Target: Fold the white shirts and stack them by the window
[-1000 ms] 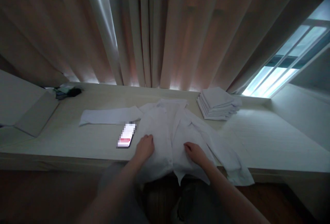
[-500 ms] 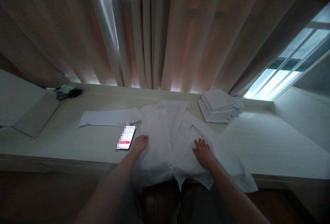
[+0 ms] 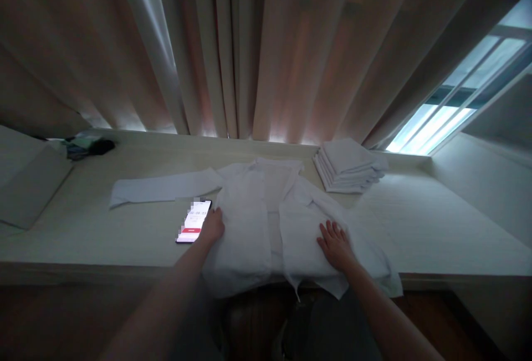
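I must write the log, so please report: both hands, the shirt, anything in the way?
Left hand at side of white shirt; right hand spread on its front. Front parted, hem over table edge. Phone close beside left hand.

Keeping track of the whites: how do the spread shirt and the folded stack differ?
The shirt lies spread, its front open; the cloth stack is folded compactly. The shirt overhangs the near edge of the worktop; the cloth stack sits farther back. The right hand rests on the shirt; no hand touches the cloth stack. Both are white.
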